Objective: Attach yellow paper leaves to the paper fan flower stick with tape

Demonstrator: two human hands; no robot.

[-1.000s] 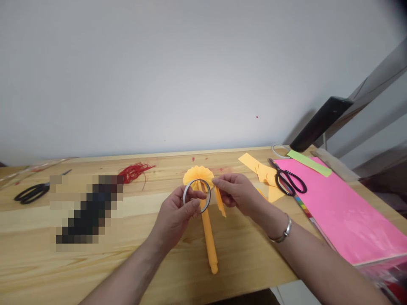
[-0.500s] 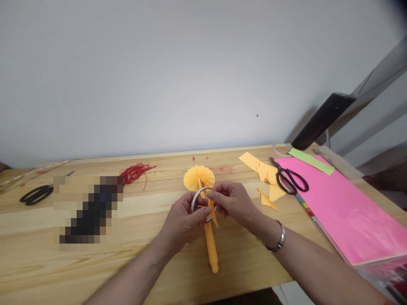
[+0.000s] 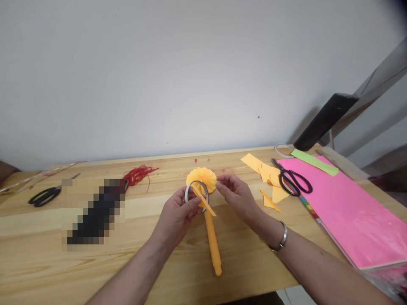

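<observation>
My left hand (image 3: 178, 212) grips a roll of tape (image 3: 187, 192), a thin white ring, together with a folded orange paper strip (image 3: 206, 205) that crosses the ring. Behind the roll lies a pleated, round orange paper fan (image 3: 208, 177). A rolled orange paper tube (image 3: 213, 241) runs from under the hand toward the table's front edge. To the right of the fan is my right hand (image 3: 233, 194), thumb and index finger close together near the fan's edge; whether something tiny sits between the fingertips is too small to tell.
Black scissors (image 3: 295, 182) rest over orange scraps (image 3: 278, 192) and a pink paper pack (image 3: 356, 212). A green strip (image 3: 314, 162) lies on the pack. Red string (image 3: 140, 174), a pixelated dark object (image 3: 97, 216) and other scissors (image 3: 44, 196) are at left.
My right hand has moved away from the strip and tape roll, up and to the right. The roll and strip in my left hand have shifted left, and the strip now lies slantwise.
</observation>
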